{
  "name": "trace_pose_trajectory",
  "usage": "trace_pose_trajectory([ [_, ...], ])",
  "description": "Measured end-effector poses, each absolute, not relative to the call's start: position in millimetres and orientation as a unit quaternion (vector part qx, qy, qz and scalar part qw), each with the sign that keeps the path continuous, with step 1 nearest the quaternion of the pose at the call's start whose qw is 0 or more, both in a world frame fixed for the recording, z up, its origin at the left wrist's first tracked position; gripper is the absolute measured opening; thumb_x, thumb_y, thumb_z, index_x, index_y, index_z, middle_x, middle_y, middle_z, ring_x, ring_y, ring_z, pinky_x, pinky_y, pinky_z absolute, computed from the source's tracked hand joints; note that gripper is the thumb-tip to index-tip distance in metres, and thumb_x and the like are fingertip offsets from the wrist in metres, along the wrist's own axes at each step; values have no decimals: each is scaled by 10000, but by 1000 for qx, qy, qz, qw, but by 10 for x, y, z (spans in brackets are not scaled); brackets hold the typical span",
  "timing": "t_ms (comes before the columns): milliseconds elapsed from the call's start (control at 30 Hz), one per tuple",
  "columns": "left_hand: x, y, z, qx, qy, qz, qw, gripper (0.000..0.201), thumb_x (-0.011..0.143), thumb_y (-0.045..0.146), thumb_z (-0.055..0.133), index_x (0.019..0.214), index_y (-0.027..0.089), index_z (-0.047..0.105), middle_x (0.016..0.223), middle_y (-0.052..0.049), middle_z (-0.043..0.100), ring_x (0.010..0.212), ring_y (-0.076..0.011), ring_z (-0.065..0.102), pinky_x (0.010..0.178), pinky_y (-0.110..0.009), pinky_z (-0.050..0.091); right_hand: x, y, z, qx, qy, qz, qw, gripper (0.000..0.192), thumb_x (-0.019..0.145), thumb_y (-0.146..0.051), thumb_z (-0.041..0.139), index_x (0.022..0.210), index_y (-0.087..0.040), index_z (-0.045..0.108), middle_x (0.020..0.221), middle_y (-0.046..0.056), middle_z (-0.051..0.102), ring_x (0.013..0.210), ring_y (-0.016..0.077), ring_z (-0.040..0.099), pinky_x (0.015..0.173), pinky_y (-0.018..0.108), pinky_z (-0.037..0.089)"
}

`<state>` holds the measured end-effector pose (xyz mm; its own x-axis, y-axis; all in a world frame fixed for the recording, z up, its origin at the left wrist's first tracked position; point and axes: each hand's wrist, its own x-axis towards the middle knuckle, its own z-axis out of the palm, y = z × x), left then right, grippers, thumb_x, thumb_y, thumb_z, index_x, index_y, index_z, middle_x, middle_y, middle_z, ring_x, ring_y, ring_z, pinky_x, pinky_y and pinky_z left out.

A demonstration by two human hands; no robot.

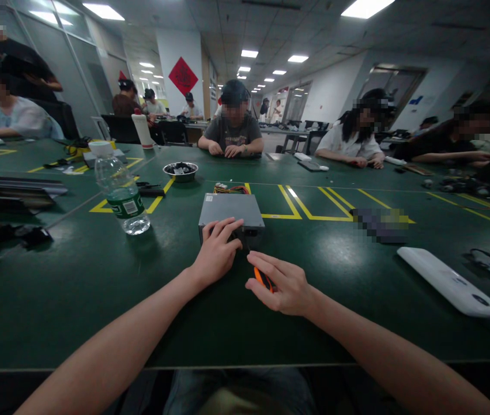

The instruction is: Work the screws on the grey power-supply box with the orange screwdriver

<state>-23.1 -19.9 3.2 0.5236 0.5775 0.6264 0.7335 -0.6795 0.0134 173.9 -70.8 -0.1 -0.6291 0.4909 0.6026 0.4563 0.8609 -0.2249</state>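
A grey metal computer power supply (233, 208) lies on the green table in front of me, a bundle of coloured wires (232, 188) at its far side. My left hand (219, 248) grips its near left part, fingers over the top edge and thumb at the near face. Lower and to the right, my right hand (282, 282) is closed around a screwdriver (264, 280) with an orange and black handle. Its thin shaft points up toward the near face of the power supply; whether the tip touches a screw cannot be made out.
A water bottle (126, 199) stands left of the power supply, and a metal bowl (180, 171) of small dark parts sits behind. To the right lie a white power bank-like device (452, 281) and a blurred dark object (381, 225). Several people sit around the table.
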Motion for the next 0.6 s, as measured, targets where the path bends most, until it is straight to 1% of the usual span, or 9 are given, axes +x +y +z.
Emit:
trace_pose_trajectory([
  [133, -241, -175, 24, -861, -381, -315, 121, 218, 790, 90, 444, 772, 215, 621, 1309, -29, 485, 1221, -230, 389, 941, -448, 294, 1752, -730, 30, -262, -906, -9, 332, 233, 756, -166, 602, 945, -300, 622, 1189, 50, 592, 1173, 234, 480, 824, 400, 510],
  [267, -245, -164, 26, -856, -385, -329, 107, 208, 797, 93, 427, 816, 212, 596, 1287, -13, 511, 1200, -221, 414, 936, -429, 292, 1748, -765, 56, -227, -905, -31, 359, 204, 744, -181, 603, 938, -243, 607, 1237, 99, 551, 1189, 267, 460, 832, 409, 505],
  [367, -239, -162, 27, -851, -388, -341, 90, 286, 781, 73, 420, 985, 214, 560, 1267, -22, 530, 1181, -206, 434, 935, -408, 293, 1716, -771, 45, -203, -898, -116, 373, 238, 754, -172, 583, 985, -230, 572, 1249, 108, 536, 1185, 249, 468, 799, 357, 523],
  [467, -228, -145, 13, -838, -401, -360, 91, 428, 793, 76, 404, 1196, 211, 454, 1221, -41, 561, 1145, -191, 465, 921, -383, 301, 1670, -770, 18, -214, -874, -221, 375, 253, 765, -186, 579, 1013, -225, 544, 1183, 110, 575, 1134, 213, 518, 711, 264, 532],
  [533, -222, -127, 2, -829, -410, -366, 102, 462, 813, 98, 399, 1262, 207, 404, 1212, -47, 565, 1118, -190, 482, 905, -373, 308, 1654, -768, 4, -220, -861, -272, 369, 221, 768, -211, 589, 983, -223, 540, 1103, 105, 615, 1091, 207, 550, 659, 236, 521],
  [600, -218, -109, -3, -827, -412, -364, 116, 449, 832, 121, 398, 1271, 212, 408, 1231, -46, 552, 1105, -194, 487, 890, -374, 313, 1661, -761, 4, -204, -859, -312, 352, 156, 777, -241, 593, 919, -215, 532, 1031, 101, 642, 1064, 218, 566, 642, 251, 516],
])
